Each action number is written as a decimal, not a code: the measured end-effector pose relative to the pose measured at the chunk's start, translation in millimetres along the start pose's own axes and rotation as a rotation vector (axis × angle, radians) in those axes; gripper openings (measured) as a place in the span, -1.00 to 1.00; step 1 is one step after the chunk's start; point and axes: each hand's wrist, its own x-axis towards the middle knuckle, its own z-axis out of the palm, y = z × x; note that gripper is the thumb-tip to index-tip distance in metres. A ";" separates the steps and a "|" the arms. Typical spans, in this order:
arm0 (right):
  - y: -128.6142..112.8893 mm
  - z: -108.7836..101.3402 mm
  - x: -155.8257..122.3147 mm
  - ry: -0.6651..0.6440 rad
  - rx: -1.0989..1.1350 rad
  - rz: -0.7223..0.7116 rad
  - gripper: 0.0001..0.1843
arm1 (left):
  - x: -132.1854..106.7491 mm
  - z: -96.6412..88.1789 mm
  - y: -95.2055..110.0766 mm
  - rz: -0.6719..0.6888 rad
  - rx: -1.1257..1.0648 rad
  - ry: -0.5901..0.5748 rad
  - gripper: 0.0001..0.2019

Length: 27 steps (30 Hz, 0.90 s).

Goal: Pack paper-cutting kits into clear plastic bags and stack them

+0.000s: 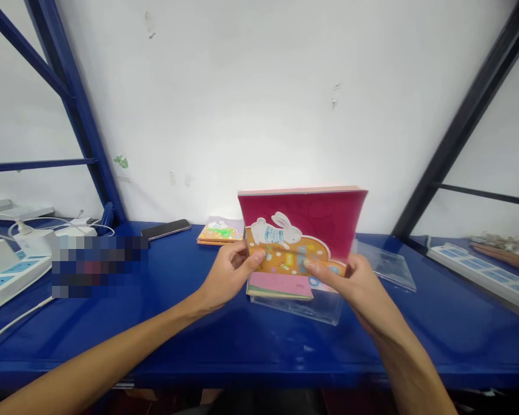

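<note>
My left hand [227,275] and my right hand [360,283] grip a stack of coloured paper [315,216] from its two sides, held up above the table. Its front sheet is deep magenta, and lighter layers show along the top edge. Across the lower front, under both thumbs, lies an orange piece with a white rabbit [277,231] in a blue striped top. My other fingers are mostly hidden behind the stack. Just below it sit pink and green sheets [279,286] on a clear plastic sleeve [303,310].
On the blue table [164,331], a small stack of printed cards [219,230] stands behind my left hand, with a dark phone [166,229] to its left. Another clear plastic piece [389,265] lies right. Power strips [15,276] with cables are at the left; another strip [480,271] is right.
</note>
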 end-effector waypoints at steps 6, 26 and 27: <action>1.3 8.3 2.9 -0.061 0.169 0.084 -0.49 | 3.1 -3.1 2.5 -0.010 0.042 0.078 -0.66; 53.3 -97.6 22.3 0.165 -0.788 0.177 -0.57 | 1.9 -9.0 -2.3 0.055 0.063 0.149 -0.77; 58.1 -94.5 24.1 0.106 -0.862 0.185 -0.58 | 1.3 -9.2 -3.2 0.046 0.045 0.146 -0.77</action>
